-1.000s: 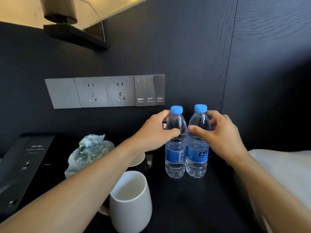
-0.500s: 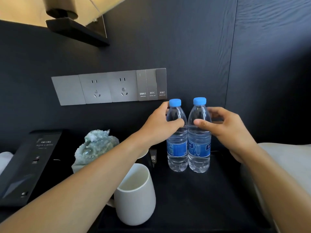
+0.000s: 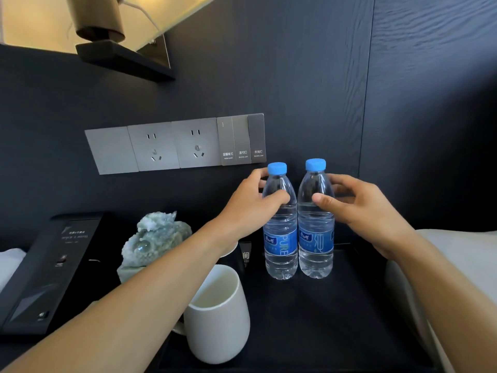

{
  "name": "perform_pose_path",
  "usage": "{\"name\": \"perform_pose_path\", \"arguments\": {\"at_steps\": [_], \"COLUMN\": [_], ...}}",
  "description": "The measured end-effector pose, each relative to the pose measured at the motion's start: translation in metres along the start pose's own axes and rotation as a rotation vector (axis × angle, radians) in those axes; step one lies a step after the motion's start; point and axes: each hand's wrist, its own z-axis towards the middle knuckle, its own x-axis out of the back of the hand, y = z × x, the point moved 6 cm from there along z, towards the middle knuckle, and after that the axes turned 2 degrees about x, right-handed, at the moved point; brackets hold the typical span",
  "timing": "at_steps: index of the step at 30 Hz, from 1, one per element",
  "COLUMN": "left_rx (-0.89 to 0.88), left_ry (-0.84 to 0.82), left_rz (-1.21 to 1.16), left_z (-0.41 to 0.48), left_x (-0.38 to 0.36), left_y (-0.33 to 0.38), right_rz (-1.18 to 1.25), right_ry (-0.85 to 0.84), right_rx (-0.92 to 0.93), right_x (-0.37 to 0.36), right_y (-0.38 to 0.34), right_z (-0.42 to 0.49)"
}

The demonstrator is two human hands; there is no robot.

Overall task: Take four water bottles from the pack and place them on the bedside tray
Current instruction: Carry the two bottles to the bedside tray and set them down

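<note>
Two clear water bottles with blue caps and blue labels stand upright and side by side at the back of the black bedside tray [image 3: 322,324]. My left hand [image 3: 250,208] wraps the upper body of the left bottle [image 3: 281,246], thumb in front and fingers behind. On the right bottle [image 3: 316,243], my right hand [image 3: 360,211] has its thumb tip at the front and its fingers curled behind, with a gap at the palm. No pack of bottles is in view.
A white mug [image 3: 217,319] stands at the tray's front left, under my left forearm. A pale green stone ornament [image 3: 156,238] and a black console [image 3: 48,267] sit to the left. A socket panel [image 3: 174,145] is on the dark wall. White bedding [image 3: 462,254] lies at the right.
Both bottles stay standing in the same spot on the tray. My right hand's grip has loosened, with the palm drawn back from the bottle. The view has tilted slightly.
</note>
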Motion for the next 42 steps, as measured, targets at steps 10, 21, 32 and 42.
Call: {"name": "perform_pose_path", "arguments": {"at_steps": [10, 21, 32, 42], "left_rx": [0.024, -0.016, -0.054, -0.063], "left_ry": [0.111, 0.018, 0.035, 0.108], "left_rz": [0.067, 0.013, -0.019, -0.014], "left_z": [-0.004, -0.006, -0.009, -0.009], "left_x": [-0.002, -0.003, -0.006, -0.003], "left_y": [-0.001, -0.003, -0.002, -0.009], "right_rz": [-0.122, -0.131, -0.184, -0.127], "right_ry": [0.027, -0.013, -0.034, -0.048], "right_rx": [0.011, 0.041, 0.072, 0.053], "right_x": [-0.005, -0.012, -0.015, -0.018], "right_y": [-0.001, -0.005, -0.003, 0.0], "right_z": [-0.001, -0.005, -0.003, -0.005]}}
